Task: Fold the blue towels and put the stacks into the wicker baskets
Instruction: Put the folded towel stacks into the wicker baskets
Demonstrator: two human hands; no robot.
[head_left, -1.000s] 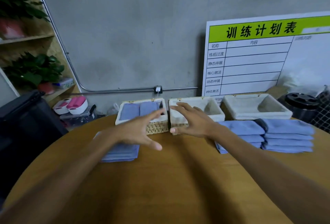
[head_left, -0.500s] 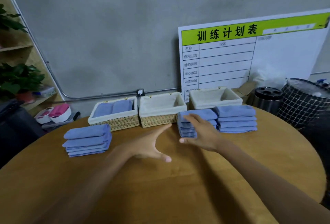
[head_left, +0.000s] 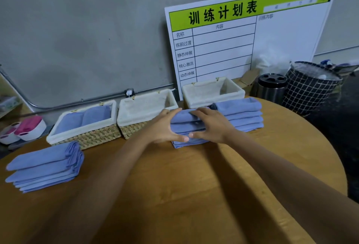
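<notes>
Head view, single moment. Left hand (head_left: pixel 165 127) and right hand (head_left: pixel 210 125) clasped round middle towel stack (head_left: pixel 184 127), fingers curled over top towel, thumbs tucked low at near face and touching each other; both gripping, nothing lifted clear as far as can be told. Stack resting on round wooden table (head_left: pixel 174 195), just in front of gap between centre basket (head_left: pixel 134 127) (lined, no towels visible) and right basket (head_left: pixel 211 91) (also without towels). Second stack (head_left: pixel 242 115) touching or nearly touching gripped one on its right side; cannot tell which. Third stack (head_left: pixel 44 166) well apart at left, edges fanned. Left basket (head_left: pixel 83 135) already loaded w/ two folded piles. Risks, as judged: (1) thumbs appearing to sit above lowest layers, so bottom towels likely to stay behind or peel off on lift; (2) soft stack squeezed from two sides only, so middle layers apt to bulge, slide, unfold; (3) neighbouring stack dragged or toppled if fabric catches during lift; (4) stack looking about as wide as basket opening, so corners may snag on liner rim and skew folds; (5) light baskets near table edge and wall, prone to shifting if bumped on approach.
</notes>
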